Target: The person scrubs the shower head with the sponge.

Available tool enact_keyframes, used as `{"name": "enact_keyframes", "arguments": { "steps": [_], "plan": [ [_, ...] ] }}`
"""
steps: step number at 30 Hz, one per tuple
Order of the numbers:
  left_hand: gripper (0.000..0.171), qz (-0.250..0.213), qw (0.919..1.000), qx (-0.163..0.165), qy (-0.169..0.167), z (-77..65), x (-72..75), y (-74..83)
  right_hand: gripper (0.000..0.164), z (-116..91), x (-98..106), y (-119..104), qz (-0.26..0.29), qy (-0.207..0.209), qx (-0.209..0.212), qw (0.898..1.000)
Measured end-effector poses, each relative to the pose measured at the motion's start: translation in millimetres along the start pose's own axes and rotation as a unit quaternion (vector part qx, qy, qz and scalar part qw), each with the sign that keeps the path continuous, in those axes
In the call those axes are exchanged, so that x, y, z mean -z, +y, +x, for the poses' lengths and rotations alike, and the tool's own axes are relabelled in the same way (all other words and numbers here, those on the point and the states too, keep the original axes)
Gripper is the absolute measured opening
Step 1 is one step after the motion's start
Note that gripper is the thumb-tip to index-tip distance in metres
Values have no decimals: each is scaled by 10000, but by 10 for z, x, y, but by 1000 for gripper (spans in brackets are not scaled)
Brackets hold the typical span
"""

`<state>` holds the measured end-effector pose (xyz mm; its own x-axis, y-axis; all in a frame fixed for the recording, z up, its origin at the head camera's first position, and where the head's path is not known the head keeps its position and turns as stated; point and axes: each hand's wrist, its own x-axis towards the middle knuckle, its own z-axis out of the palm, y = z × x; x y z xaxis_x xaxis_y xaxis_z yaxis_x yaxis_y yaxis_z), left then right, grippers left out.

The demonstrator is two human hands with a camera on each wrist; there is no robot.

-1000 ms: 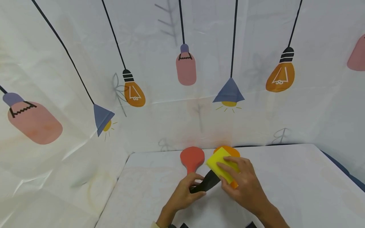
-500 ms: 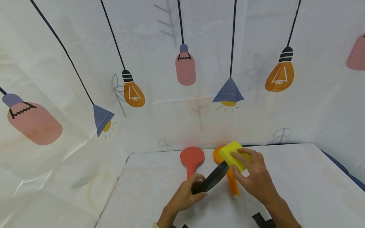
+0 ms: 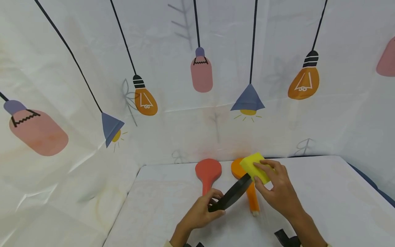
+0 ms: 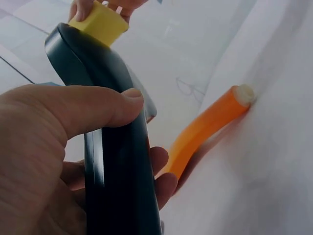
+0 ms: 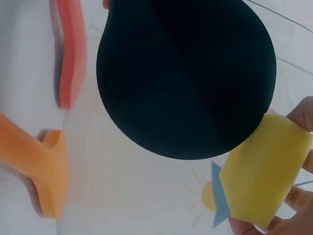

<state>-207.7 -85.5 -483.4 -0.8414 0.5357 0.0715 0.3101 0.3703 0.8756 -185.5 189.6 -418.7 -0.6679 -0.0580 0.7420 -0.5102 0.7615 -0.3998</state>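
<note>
Sponge (image 3: 252, 164) of yellow blocky foam, pinched by right hand (image 3: 279, 188), shifted outward.
Left hand (image 3: 200, 211) grips glossy black round-headed paddle (image 5: 186, 83), more exposed beyond that grip.

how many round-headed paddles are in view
3: the black round-headed paddle held in the left hand, the red round-headed paddle on the white table, and the orange round-headed paddle right of the red one.

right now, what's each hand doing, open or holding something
Left hand: closed, holding the black paddle.
Right hand: closed, holding the yellow sponge between thumb and fingers.
</note>
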Motion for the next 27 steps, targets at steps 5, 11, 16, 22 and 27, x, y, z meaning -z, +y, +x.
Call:
{"name": "enact_keyframes", "arguments": {
  "steps": [5,11,16,22,27],
  "plan": [
    [47,-55,10000,24,-5,11,3,-1,47,0,-5,-32,120,10,-22,9999],
    [64,225,9996,160,39,5,11,21,52,-7,-9,-109,254,102,222,9994],
    [50,337,9989,310,72,14,19,21,52,-14,-14,-176,267,173,339,9989],
    [46,299,9990,288,165,14,9,12,53,-43,-36,-246,198,128,640,9977],
    [47,-29,9990,420,148,0,6,57,37,-62,-62,-281,199,169,1045,9942]
  ]
}}
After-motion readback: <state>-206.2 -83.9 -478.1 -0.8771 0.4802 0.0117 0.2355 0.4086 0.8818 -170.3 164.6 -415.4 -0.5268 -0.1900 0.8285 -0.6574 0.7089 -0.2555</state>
